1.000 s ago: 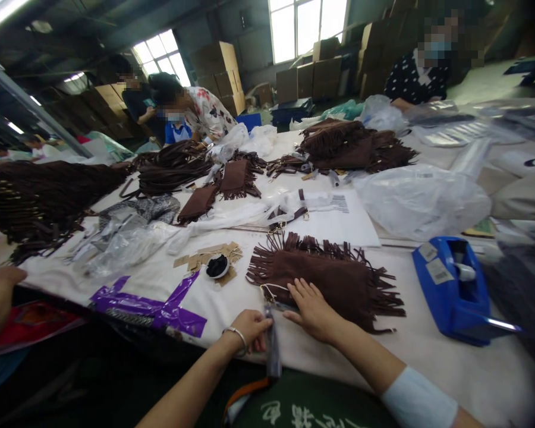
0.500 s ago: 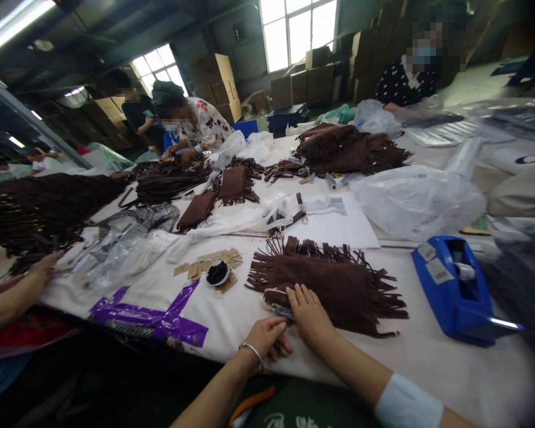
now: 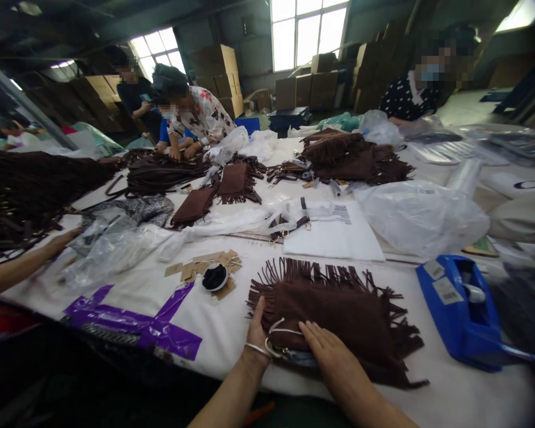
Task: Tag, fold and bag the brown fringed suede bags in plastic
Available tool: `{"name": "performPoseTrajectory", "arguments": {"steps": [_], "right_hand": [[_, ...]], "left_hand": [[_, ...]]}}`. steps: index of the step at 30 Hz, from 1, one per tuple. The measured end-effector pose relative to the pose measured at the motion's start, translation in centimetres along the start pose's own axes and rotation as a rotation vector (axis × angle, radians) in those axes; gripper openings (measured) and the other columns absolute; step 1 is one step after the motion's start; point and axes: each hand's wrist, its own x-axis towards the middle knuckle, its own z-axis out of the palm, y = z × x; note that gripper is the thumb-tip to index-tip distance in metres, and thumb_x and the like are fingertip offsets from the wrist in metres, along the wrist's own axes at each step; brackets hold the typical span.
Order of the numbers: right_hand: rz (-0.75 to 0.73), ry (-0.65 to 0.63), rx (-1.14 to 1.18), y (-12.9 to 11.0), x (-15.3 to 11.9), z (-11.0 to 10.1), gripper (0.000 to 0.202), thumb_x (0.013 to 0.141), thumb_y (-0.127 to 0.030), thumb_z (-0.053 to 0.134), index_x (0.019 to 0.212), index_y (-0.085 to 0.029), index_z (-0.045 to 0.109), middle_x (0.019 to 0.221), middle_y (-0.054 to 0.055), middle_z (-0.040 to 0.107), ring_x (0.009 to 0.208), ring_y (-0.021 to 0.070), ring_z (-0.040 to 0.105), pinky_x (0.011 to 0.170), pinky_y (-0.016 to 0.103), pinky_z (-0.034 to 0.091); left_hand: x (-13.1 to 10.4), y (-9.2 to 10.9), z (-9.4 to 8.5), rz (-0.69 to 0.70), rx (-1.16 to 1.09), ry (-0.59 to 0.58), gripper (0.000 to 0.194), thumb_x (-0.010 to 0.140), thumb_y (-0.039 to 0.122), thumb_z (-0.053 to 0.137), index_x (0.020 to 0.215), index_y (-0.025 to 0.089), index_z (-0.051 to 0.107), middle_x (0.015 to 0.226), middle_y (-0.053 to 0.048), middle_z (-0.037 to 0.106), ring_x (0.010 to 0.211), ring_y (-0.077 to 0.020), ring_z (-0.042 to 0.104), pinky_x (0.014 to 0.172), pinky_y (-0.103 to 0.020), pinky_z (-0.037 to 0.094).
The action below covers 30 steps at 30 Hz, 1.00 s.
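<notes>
A dark brown fringed bag (image 3: 334, 309) lies flat on the white-covered table in front of me, its fringe spread along the far and side edges. My right hand (image 3: 332, 353) rests on its near part, fingers stretched out flat. Against the bag's near left corner stands my left hand (image 3: 257, 327), fingers extended upward along the edge, a silvery bracelet at the wrist. Some of its fingers are hidden. Between the two hands, a light cord (image 3: 288, 330) and a metal ring show at the bag's near edge.
A blue tape dispenser (image 3: 461, 309) stands at the right. Left of the bag are a small white dish (image 3: 214, 277) with black contents and cardboard tags (image 3: 194, 270). Purple tape (image 3: 134, 321) covers the table edge. Beyond lie plastic bags (image 3: 421, 214); co-workers stand around the table.
My left hand has gone from curled below the bag's near edge to stretched out at its left corner. The right hand stays on the bag. The view has shifted slightly.
</notes>
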Motion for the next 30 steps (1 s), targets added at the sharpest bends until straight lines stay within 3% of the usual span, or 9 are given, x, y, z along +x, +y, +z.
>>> {"name": "performPoseTrajectory", "arguments": {"steps": [3,7,10,13,17,20,25,28,30], "right_hand": [[-0.051,-0.005,-0.007,0.3,-1.1,0.6,0.068,0.07,0.005,0.033,0.136,-0.008,0.035,0.132,0.01,0.052,0.117,0.0195,0.052,0.093,0.03,0.051],[-0.049,-0.017,-0.007,0.2,-1.4,2.4,0.07,0.069,0.003,0.036,0.137,-0.009,0.034,0.133,0.011,0.05,0.119,0.0212,0.05,0.094,0.033,0.05],[-0.022,-0.028,0.012,-0.6,-1.5,3.3,0.072,0.068,0.003,0.037,0.138,-0.011,0.032,0.136,0.011,0.047,0.125,0.0238,0.044,0.097,0.04,0.047],[0.0,-0.08,0.082,-1.0,-1.9,2.5,0.074,0.07,0.0,0.042,0.141,-0.012,0.025,0.144,0.012,0.034,0.132,0.0257,0.031,0.104,0.044,0.04],[-0.081,-0.194,0.295,0.7,-2.7,-0.7,0.082,0.078,-0.035,0.058,0.144,-0.014,0.013,0.149,0.014,0.018,0.136,0.028,0.02,0.108,0.046,0.032],[-0.128,-0.231,0.377,3.7,-3.0,-3.1,0.072,0.085,-0.045,0.049,0.144,-0.025,0.012,0.148,0.005,0.025,0.136,0.0216,0.023,0.11,0.044,0.029],[0.205,-0.044,0.283,11.0,-5.1,-3.7,0.052,0.089,-0.031,0.045,0.138,-0.033,0.029,0.145,0.0,0.034,0.136,0.0207,0.024,0.109,0.05,0.027],[0.494,0.106,0.345,13.8,-8.0,-2.3,0.048,0.088,-0.039,0.043,0.134,-0.027,0.04,0.141,0.006,0.041,0.132,0.0264,0.032,0.105,0.054,0.033],[0.605,0.31,0.481,14.4,-9.4,-0.9,0.053,0.085,-0.047,0.045,0.132,-0.025,0.044,0.14,0.01,0.042,0.131,0.0306,0.033,0.104,0.056,0.032]], "left_hand": [[0.9,1.0,-0.3,-0.031,-0.037,-0.026,0.058,0.085,0.054,0.046,0.12,0.009,0.056,0.112,-0.014,0.065,0.113,-0.0326,0.054,0.101,-0.051,0.037],[1.9,2.6,-1.4,0.185,0.037,0.039,0.045,0.086,0.047,0.048,0.114,0.014,0.06,0.111,-0.01,0.065,0.113,-0.0284,0.055,0.103,-0.047,0.038],[2.2,2.8,-1.4,0.409,0.521,0.104,0.049,0.091,0.049,0.035,0.125,0.017,0.052,0.125,-0.008,0.057,0.122,-0.026,0.047,0.107,-0.046,0.033],[2.3,1.2,-0.5,0.536,0.992,0.097,0.049,0.089,0.046,0.044,0.13,0.02,0.046,0.138,-0.006,0.045,0.133,-0.0243,0.031,0.114,-0.044,0.017],[2.6,-1.9,0.3,0.528,1.806,-0.096,0.052,0.087,0.038,0.05,0.135,0.021,0.04,0.147,-0.005,0.027,0.139,-0.0244,0.014,0.115,-0.046,0.007],[2.6,-2.8,0.3,0.544,1.948,-0.15,0.051,0.09,0.038,0.045,0.137,0.023,0.035,0.149,-0.005,0.023,0.139,-0.0242,0.013,0.114,-0.047,0.008],[2.9,-1.8,0.8,0.521,1.833,-0.156,0.053,0.086,0.04,0.052,0.135,0.024,0.038,0.148,-0.006,0.026,0.139,-0.0266,0.011,0.113,-0.049,0.001],[2.2,-2.2,1.5,0.479,1.908,-0.222,0.055,0.088,0.04,0.048,0.138,0.024,0.033,0.149,-0.007,0.023,0.138,-0.0287,0.011,0.112,-0.054,0.005],[2.1,-3.4,1.2,0.451,1.995,-0.32,0.06,0.089,0.042,0.045,0.142,0.024,0.023,0.149,-0.01,0.018,0.138,-0.0309,0.011,0.111,-0.058,0.01]]}}
